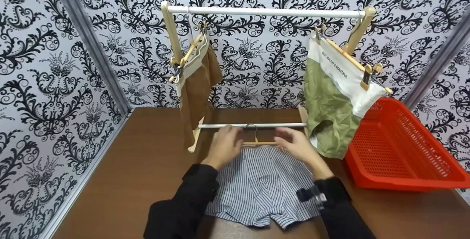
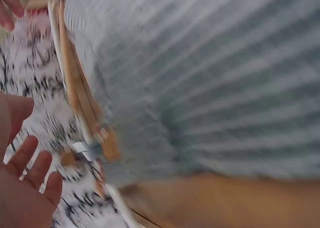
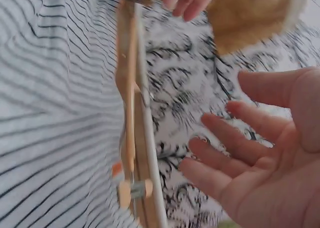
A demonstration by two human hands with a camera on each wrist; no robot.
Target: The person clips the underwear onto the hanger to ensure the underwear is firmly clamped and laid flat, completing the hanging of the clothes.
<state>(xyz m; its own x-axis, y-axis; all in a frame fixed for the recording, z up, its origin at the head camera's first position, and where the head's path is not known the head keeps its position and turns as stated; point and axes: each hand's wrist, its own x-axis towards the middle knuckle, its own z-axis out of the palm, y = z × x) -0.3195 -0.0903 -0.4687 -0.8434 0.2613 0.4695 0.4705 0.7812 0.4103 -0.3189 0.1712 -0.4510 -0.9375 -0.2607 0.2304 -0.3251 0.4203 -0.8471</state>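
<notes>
Striped grey-and-white shorts (image 1: 262,180) lie spread on the brown table with their waist toward the rack. A wooden clip hanger (image 1: 259,143) runs along the waistband, its metal hook pointing at the rack's lower bar. My left hand (image 1: 223,145) hovers at the hanger's left end, its fingers loosely spread with nothing in them. Over the right end is my right hand (image 1: 296,146), also relaxed and holding nothing. A clip (image 3: 134,190) shows at the waistband in the right wrist view. The left wrist view is blurred, with another clip (image 2: 109,145) beside the cloth.
A wooden rack with a white top rail (image 1: 264,11) and a lower bar (image 1: 220,125) stands behind. Brown shorts (image 1: 200,88) hang at its left, green shorts with a white waistband (image 1: 330,92) at its right. A red plastic basket (image 1: 407,182) sits on the right.
</notes>
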